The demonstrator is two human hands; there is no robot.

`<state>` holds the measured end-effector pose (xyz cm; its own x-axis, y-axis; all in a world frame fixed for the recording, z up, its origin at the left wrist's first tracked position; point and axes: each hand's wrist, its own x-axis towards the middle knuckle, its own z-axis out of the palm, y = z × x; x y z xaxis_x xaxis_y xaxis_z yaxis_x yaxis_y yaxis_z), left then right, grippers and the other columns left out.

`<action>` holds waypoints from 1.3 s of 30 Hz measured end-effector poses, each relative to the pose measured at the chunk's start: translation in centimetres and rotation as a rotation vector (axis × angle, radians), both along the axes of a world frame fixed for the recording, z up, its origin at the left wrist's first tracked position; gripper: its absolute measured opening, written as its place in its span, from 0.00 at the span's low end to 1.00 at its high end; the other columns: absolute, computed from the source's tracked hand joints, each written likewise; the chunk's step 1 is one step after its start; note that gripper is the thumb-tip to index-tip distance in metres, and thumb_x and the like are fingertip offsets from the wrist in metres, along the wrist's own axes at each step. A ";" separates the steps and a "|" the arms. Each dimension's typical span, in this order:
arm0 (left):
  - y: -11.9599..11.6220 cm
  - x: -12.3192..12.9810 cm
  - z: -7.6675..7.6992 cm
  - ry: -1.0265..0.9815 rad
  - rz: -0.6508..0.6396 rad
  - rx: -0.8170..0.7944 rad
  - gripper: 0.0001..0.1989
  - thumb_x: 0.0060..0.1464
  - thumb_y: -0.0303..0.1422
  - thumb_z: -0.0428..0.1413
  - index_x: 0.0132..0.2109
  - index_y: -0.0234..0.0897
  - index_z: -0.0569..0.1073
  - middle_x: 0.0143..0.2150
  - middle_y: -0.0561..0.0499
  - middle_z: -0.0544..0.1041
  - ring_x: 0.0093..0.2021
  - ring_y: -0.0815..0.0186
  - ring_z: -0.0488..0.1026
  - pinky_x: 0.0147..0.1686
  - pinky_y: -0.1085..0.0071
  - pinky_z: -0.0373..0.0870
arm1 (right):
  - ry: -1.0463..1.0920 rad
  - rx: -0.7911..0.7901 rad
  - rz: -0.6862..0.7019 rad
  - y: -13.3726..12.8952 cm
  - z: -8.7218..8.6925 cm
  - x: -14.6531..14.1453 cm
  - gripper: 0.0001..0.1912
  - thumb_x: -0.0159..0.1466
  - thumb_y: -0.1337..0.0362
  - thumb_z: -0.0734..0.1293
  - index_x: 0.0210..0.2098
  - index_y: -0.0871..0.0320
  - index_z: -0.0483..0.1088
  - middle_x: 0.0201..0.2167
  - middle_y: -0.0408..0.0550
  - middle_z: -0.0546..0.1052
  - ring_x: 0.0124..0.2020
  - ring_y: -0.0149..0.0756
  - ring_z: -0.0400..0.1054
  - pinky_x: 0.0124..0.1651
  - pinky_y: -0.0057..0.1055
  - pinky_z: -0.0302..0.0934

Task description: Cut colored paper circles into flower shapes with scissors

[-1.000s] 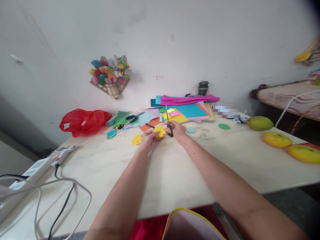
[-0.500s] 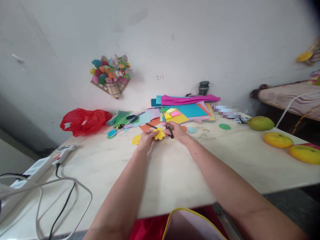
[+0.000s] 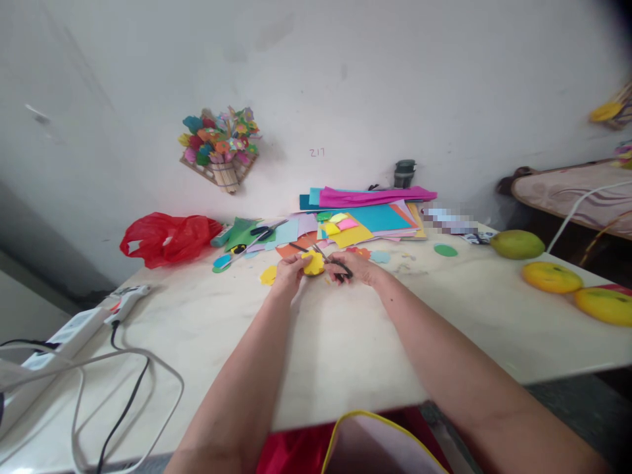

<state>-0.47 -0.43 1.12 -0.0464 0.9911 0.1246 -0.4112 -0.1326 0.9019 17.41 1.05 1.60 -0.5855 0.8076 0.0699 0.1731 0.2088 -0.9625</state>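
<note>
Between the finger and thumb of my left hand [image 3: 290, 273] is a yellow paper flower [image 3: 313, 263] with a scalloped edge. My right hand [image 3: 356, 266] is closed around the black handles of a pair of scissors [image 3: 340, 267]. The scissors' blades point up and left, close beside the flower's right edge; whether they touch it I cannot tell. Another yellow paper piece [image 3: 268, 275] lies on the table just left of my left hand. Beyond my right hand are an orange paper piece [image 3: 363, 253] and a light blue scalloped piece [image 3: 380, 257].
Coloured sheets [image 3: 380, 218] are stacked against the wall. A second pair of scissors [image 3: 264, 232] and a red plastic bag [image 3: 168, 238] lie left. Several mango-like fruits [image 3: 552, 276] sit at the right edge. A power strip [image 3: 74, 329] with cables [image 3: 148, 359] occupies the left side.
My right hand has turned the scissors: their blades stood upright and apart from the flower, and now lean left beside it. The left hand stays nearly in place with the flower.
</note>
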 end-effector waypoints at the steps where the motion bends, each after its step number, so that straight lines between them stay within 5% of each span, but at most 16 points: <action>1: 0.0 0.0 0.0 -0.006 -0.005 0.000 0.15 0.30 0.28 0.67 0.18 0.33 0.67 0.17 0.56 0.66 0.20 0.75 0.64 0.24 0.76 0.63 | -0.012 0.001 -0.002 0.0 0.0 0.0 0.13 0.56 0.57 0.68 0.27 0.60 0.63 0.19 0.41 0.72 0.17 0.25 0.64 0.14 0.20 0.50; 39: 0.8 -0.9 -1.0 -0.063 -0.068 -0.027 0.13 0.31 0.26 0.67 0.18 0.32 0.67 0.18 0.54 0.69 0.20 0.73 0.67 0.25 0.74 0.65 | -0.098 -0.001 0.016 -0.1 0.3 0.3 0.12 0.54 0.58 0.68 0.30 0.60 0.65 0.18 0.38 0.69 0.15 0.23 0.61 0.15 0.20 0.48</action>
<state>-1.36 0.36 0.16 0.0142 0.9953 0.0963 -0.4747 -0.0780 0.8767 17.68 0.91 1.95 -0.6023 0.7982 0.0111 0.2633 0.2118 -0.9412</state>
